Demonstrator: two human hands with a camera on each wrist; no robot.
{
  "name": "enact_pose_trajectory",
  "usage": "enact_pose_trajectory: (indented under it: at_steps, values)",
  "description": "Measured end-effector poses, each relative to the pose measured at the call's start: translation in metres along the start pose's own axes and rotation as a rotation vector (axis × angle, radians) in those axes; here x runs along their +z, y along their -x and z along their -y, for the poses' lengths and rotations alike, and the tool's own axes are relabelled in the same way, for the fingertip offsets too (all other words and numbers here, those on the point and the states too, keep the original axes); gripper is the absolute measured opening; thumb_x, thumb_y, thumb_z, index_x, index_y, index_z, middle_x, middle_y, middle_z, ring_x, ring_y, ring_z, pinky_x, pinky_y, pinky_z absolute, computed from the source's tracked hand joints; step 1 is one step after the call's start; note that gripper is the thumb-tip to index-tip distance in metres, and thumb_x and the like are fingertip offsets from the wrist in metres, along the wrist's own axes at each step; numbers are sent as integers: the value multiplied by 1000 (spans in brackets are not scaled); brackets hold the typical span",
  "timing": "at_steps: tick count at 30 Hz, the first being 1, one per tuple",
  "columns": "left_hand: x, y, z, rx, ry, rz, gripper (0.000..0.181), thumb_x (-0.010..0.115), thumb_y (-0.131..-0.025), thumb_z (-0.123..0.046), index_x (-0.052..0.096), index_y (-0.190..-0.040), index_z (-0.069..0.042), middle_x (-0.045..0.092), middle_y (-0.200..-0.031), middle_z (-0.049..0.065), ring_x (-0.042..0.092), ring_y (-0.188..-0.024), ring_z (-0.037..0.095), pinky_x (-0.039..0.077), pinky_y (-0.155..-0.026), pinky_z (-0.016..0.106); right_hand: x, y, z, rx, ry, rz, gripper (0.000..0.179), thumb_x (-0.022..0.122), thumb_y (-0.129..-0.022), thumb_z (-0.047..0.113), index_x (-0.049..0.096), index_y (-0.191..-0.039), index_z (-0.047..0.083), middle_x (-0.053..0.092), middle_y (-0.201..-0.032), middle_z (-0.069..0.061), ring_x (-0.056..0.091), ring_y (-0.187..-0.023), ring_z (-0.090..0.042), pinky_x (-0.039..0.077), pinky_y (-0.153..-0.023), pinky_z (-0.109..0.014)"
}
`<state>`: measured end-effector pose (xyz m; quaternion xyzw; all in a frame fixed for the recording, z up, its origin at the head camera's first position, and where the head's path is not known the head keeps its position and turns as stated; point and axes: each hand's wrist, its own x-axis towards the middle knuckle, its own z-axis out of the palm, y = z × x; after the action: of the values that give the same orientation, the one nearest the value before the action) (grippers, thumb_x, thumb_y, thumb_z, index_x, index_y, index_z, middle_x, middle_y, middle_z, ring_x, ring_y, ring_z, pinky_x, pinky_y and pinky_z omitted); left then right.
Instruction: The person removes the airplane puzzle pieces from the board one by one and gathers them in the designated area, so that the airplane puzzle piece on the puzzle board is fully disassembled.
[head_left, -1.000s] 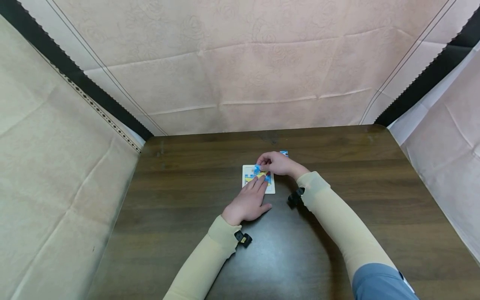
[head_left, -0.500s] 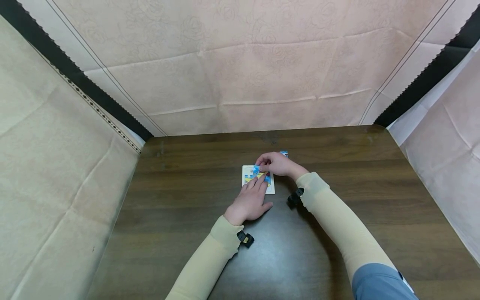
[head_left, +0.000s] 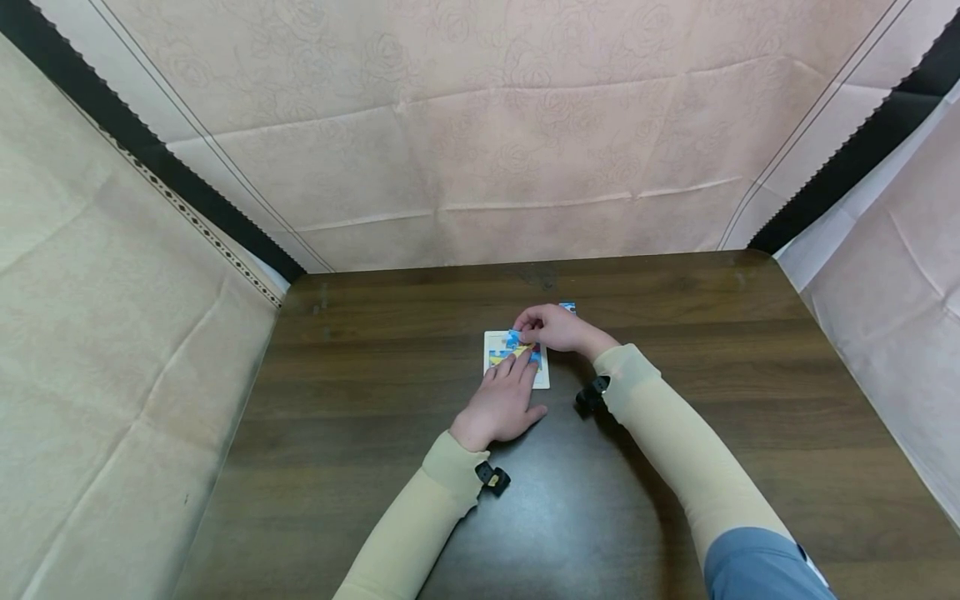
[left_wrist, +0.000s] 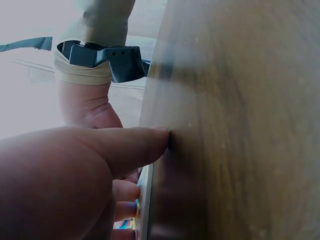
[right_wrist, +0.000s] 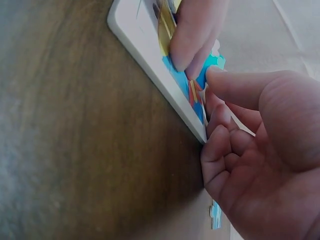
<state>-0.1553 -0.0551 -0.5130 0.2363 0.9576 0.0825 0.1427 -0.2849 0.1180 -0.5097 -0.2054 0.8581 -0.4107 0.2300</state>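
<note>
A small jigsaw puzzle in a white tray [head_left: 542, 382] lies on the table, its picture blue and yellow with some red. My left hand [head_left: 501, 404] rests on it, fingers extended over the picture; in the left wrist view its thumb [left_wrist: 140, 145] reaches out to the wood. At the tray's far right corner, my right hand [head_left: 553, 327] pinches a blue puzzle piece [right_wrist: 215, 62] between thumb and fingertips. That piece stands tilted up from the picture in the right wrist view. The other fingers of this hand are curled beside the tray's edge. Both hands cover much of the picture.
Another blue puzzle piece [head_left: 567, 307] lies on the table just beyond the right hand. The dark wooden table [head_left: 390, 350] ends at a pale cloth wall [head_left: 480, 167] behind, with more cloth at both sides. Black cameras [head_left: 492, 479] sit on both wrists.
The left hand and forearm have shifted very slightly to the right and nearer to me. The right hand stays at the same corner with the blue piece, whose tilt varies a little.
</note>
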Motion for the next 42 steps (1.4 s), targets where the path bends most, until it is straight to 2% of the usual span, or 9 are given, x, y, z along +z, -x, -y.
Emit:
enact_pose_trajectory:
  at_steps: [10, 19, 29, 33, 38, 42]
  values:
    - [4, -3, -2, 1, -19, 48, 91, 51, -107, -62, 17, -172, -9, 7, -180, 9, 10, -164, 34, 18, -129, 53, -5, 3, -2, -31, -26, 6, 23, 66, -108, 22, 72, -125, 7, 70, -113, -7, 62, -104, -25, 50, -96, -44]
    - [3, -3, -1, 0, 34, 68, 93, 50, -107, -63, 14, -172, -8, 4, -180, 10, 2, -165, 31, 11, -131, 51, -10, 7, -8, -45, -83, -76, 26, 66, -109, 31, 72, -125, 11, 70, -122, -8, 61, -112, -28, 49, -103, -46]
    - [1, -1, -2, 5, 38, 65, 89, 52, -108, -61, 16, -173, -11, 4, -180, 9, 6, -165, 30, 13, -131, 49, -25, 28, -25, -52, -177, -163, 29, 68, -107, 39, 72, -126, 18, 68, -115, -10, 60, -103, -33, 52, -90, -46]
    - [2, 1, -2, 11, 29, 55, 89, 54, -108, -59, 17, -173, -12, 4, -180, 10, 6, -165, 31, 13, -131, 50, -34, 39, -32, -38, -203, -191, 29, 68, -107, 38, 73, -127, 17, 69, -114, -10, 61, -102, -35, 53, -89, -47]
    - [1, 5, -4, 27, 14, 41, 83, 54, -108, -58, 21, -173, -19, 4, -180, 11, 7, -164, 34, 15, -131, 52, -45, 50, -44, 2, -226, -229, 32, 68, -107, 36, 73, -130, 15, 70, -116, -12, 62, -103, -36, 53, -87, -45]
    - [1, 6, -5, 23, 4, 39, 80, 52, -109, -57, 21, -173, -21, 3, -180, 10, 6, -164, 34, 14, -131, 52, -50, 55, -53, 50, -226, -256, 36, 67, -108, 37, 71, -135, 14, 68, -123, -14, 60, -108, -36, 52, -91, -46]
